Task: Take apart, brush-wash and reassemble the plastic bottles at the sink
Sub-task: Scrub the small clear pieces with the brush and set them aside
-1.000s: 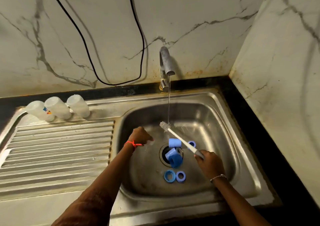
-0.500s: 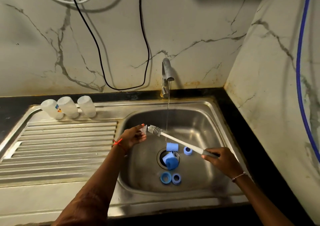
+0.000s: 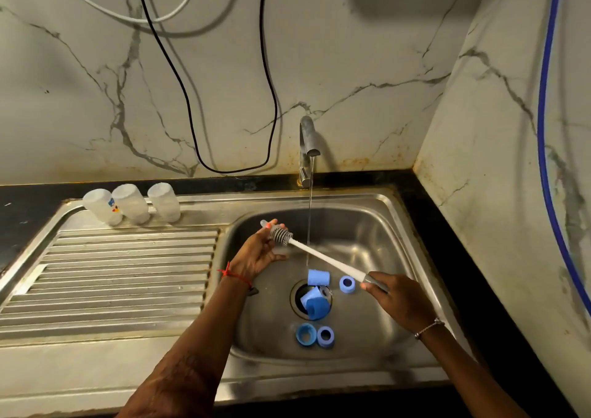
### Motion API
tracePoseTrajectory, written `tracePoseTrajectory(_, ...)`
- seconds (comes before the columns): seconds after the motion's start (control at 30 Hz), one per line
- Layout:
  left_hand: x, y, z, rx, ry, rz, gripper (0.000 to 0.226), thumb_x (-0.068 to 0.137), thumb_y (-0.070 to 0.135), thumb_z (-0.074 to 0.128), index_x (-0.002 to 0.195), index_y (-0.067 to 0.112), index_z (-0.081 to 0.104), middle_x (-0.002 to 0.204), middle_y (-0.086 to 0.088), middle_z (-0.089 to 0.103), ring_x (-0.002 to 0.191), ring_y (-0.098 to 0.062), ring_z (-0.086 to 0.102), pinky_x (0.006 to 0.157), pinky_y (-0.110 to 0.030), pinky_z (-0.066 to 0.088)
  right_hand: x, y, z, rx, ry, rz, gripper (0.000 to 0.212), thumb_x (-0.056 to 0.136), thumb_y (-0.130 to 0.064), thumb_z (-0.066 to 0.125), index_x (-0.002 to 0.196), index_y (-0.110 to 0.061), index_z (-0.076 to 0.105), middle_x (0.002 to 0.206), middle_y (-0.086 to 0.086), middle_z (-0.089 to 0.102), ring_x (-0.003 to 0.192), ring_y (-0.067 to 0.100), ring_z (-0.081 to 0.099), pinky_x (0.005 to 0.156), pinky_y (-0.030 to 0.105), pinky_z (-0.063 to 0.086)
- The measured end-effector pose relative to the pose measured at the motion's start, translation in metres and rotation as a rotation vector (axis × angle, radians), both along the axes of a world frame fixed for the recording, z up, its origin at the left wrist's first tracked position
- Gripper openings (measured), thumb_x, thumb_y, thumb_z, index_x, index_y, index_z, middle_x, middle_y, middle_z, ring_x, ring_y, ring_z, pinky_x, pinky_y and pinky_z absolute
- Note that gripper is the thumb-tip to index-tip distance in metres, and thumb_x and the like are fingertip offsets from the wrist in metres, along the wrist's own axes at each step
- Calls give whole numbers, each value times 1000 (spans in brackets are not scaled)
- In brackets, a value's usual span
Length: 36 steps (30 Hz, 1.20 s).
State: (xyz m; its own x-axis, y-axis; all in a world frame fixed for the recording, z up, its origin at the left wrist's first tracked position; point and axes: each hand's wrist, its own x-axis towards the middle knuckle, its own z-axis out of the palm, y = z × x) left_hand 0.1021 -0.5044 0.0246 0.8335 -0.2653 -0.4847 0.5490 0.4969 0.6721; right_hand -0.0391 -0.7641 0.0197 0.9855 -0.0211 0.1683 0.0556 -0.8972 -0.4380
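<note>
My left hand (image 3: 257,251) pinches a small clear teat (image 3: 266,224) over the left side of the sink basin (image 3: 367,222). My right hand (image 3: 395,299) grips the grey handle of a white bottle brush (image 3: 319,254), whose bristle head touches the teat at my left fingers. Three clear bottle bodies (image 3: 131,204) stand upside down at the back of the drainboard. Several blue caps and rings lie in the basin: two caps (image 3: 315,292) on the drain, a ring (image 3: 347,284) to their right, two rings (image 3: 315,335) in front.
The tap (image 3: 308,144) runs a thin stream into the basin, just right of the brush head. The ribbed drainboard (image 3: 112,276) spreads left. A black cable (image 3: 271,97) and a blue hose (image 3: 543,113) hang on the marble walls. A black counter edges the sink.
My left hand rose from the basin floor with the teat. The brush head swung left out of the water stream onto the teat. The camera tilted up.
</note>
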Motion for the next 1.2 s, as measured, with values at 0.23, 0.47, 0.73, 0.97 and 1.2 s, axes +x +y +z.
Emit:
tracePoseTrajectory(0.23,10,-13,-3,-76,-48,17,28,102,33,33,111,18,55,106,-4,62,99,-15,59,105,-70,8,2,18,22,925,691,-121,42,93,-40,51,91,-2,68,46,3,43,33,11,30,34,16,22)
tracePoseTrajectory(0.47,15,-16,5,-8,26,158,27,100,32,37,94,15,57,99,-4,61,114,-23,56,109,-64,0,15,17,-13,-184,-315,27,34,88,-36,51,85,-11,73,49,-4,55,37,14,50,37,21,32)
tracePoseTrajectory(0.73,12,-15,11,-39,-42,124,31,102,35,32,85,19,52,80,0,67,89,-16,59,104,-70,14,20,19,-4,465,97,48,43,91,-41,54,79,-1,64,44,-11,44,38,5,37,41,21,30)
tracePoseTrajectory(0.97,6,-8,18,-62,-62,67,25,101,30,34,92,20,54,97,-1,60,94,-17,58,97,-63,29,18,11,10,878,550,15,36,90,-39,58,86,-5,70,52,4,46,37,11,34,37,18,27)
tracePoseTrajectory(1.2,22,-17,34,-31,24,398,21,100,24,44,86,10,52,81,-5,51,71,-16,53,70,-32,50,22,17,-7,-117,-317,114,37,84,-41,53,86,-10,72,49,0,58,37,14,50,35,21,37)
